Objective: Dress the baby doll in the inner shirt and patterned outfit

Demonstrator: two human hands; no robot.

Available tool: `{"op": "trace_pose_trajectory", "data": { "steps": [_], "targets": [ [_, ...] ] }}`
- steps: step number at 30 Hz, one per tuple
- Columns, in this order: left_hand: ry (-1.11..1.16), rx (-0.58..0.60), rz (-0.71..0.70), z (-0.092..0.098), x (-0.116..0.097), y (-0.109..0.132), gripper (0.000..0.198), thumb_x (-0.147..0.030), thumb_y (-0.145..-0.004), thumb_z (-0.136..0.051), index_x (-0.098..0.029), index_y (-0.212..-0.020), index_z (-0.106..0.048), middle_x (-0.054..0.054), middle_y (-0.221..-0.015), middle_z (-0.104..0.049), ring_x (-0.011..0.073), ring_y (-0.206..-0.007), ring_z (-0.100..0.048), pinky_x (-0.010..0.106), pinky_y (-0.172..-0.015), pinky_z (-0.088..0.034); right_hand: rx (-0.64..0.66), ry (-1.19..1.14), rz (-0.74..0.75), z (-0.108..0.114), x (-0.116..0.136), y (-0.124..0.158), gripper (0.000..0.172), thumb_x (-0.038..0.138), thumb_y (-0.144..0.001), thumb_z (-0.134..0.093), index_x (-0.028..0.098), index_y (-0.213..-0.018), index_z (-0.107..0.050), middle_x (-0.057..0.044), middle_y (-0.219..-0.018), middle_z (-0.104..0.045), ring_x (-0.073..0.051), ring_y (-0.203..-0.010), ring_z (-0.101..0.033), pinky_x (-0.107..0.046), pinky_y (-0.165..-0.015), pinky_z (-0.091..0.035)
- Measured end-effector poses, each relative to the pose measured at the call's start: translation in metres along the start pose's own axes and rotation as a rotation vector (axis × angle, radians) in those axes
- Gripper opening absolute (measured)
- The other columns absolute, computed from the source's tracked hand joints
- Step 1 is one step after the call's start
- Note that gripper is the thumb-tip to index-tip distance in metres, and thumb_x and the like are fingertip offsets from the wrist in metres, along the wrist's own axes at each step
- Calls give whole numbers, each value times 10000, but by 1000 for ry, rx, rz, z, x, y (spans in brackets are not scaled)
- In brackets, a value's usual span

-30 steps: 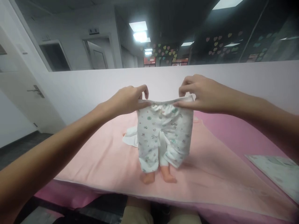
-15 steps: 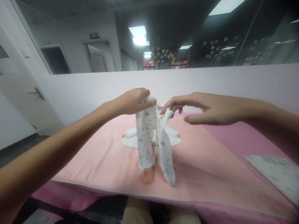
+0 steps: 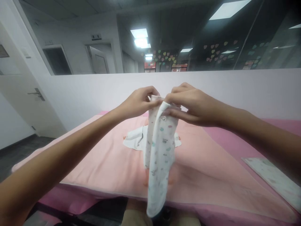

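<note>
A pale pink towel (image 3: 98, 163) lay spread over a darker pink mat (image 3: 235, 141) across the middle of the frame. A doll (image 3: 135, 141) in a white top rested on it at the centre. A folded printed cloth (image 3: 275, 180) sat on the mat at the lower right. A white partition wall (image 3: 94, 91) ran behind them, with glass above it, and a white door (image 3: 21, 94) stood at the far left. The hanging trousers (image 3: 160, 147), white with small coloured prints, covered most of the doll, so only its top and a bit of foot showed beside the fabric. The trousers were held up in the air at the centre of the frame, above the towel, and drooped down to the bottom edge. The left hand (image 3: 138, 102) pinched the top edge of the trousers from the left. The right hand (image 3: 190, 105) pinched the same edge from the right, its fingers curled over the fabric. The two hands were close together, almost touching.
</note>
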State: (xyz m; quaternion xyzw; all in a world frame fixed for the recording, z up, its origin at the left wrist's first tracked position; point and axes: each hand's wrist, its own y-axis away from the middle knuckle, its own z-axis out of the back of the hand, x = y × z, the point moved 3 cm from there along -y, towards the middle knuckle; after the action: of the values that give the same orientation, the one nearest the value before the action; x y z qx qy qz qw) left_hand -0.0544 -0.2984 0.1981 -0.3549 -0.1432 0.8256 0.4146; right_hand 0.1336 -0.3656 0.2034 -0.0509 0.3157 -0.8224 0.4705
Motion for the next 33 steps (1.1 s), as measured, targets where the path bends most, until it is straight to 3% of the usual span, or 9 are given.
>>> {"op": "trace_pose_trajectory", "data": {
  "steps": [4,10,13,16,21,25,29,31,33],
  "targets": [
    [179,-50,46,-1,-6,5,364,-497,-856,-755,-155,-978,-727,93,-969,-740,205,-871,-666,323,-755,-509,53,69,-104,3,-11,-9,403,545,-1060,-464,237,-934,-692,-21,-696,-632,-205,-670,-539,-405,-853,-391],
    [312,-23,26,-8,-19,13,549,-677,-955,-581,-149,-963,-734,107,-991,-743,240,-962,-679,374,-854,-538,94,101,-102,5,-20,-15,403,564,-1030,-518,243,-921,-735,-4,-639,-632,-183,-621,-528,-397,-843,-361],
    [293,-35,-13,-11,-21,17,564,-693,-948,-588,-152,-1004,-738,108,-1030,-744,239,-978,-672,366,-866,-522,91,97,-136,7,-20,-15,392,583,-994,-575,247,-883,-743,-5,-638,-641,-186,-630,-538,-387,-810,-372],
    [275,-72,-50,-15,-20,19,529,-664,-938,-629,-154,-1028,-739,110,-1044,-747,233,-972,-669,358,-861,-513,48,106,-215,10,-18,-13,397,610,-961,-612,242,-890,-741,-36,-727,-681,-226,-725,-595,-383,-779,-397],
    [280,-147,-86,-17,-20,18,464,-624,-939,-655,-170,-993,-737,86,-993,-754,230,-967,-683,346,-841,-514,-58,29,-339,16,-21,-12,577,696,-827,-735,236,-1175,-700,-110,-1020,-722,-314,-942,-633,-377,-730,-453],
    [344,-244,-55,-21,-15,21,434,-596,-946,-667,-213,-1150,-684,79,-1081,-759,243,-1076,-706,348,-893,-543,124,-71,-406,16,-23,-15,523,747,-866,-665,244,-994,-729,-51,-804,-661,-240,-754,-604,-334,-626,-406],
    [559,-226,102,-58,14,45,627,-571,-874,-766,-273,-1376,-536,106,-1269,-732,265,-1173,-710,397,-949,-581,136,-91,-400,20,-14,-23,541,742,-913,-612,226,-762,-672,-11,-644,-536,-174,-628,-512,-314,-573,-331],
    [704,-119,228,-91,32,70,701,-520,-776,-872,-260,-1359,-582,129,-1343,-715,321,-1222,-696,436,-978,-591,92,-99,-417,22,-12,-27,533,721,-923,-616,218,-751,-660,-11,-639,-532,-167,-614,-504,-314,-566,-326],
    [833,-8,368,-125,48,101,619,-512,-757,-884,-239,-1276,-686,134,-1326,-733,360,-1239,-691,462,-1011,-588,65,-98,-443,23,-14,-29,515,699,-929,-624,213,-765,-670,-21,-656,-560,-175,-625,-527,-319,-575,-344]
  ]
}}
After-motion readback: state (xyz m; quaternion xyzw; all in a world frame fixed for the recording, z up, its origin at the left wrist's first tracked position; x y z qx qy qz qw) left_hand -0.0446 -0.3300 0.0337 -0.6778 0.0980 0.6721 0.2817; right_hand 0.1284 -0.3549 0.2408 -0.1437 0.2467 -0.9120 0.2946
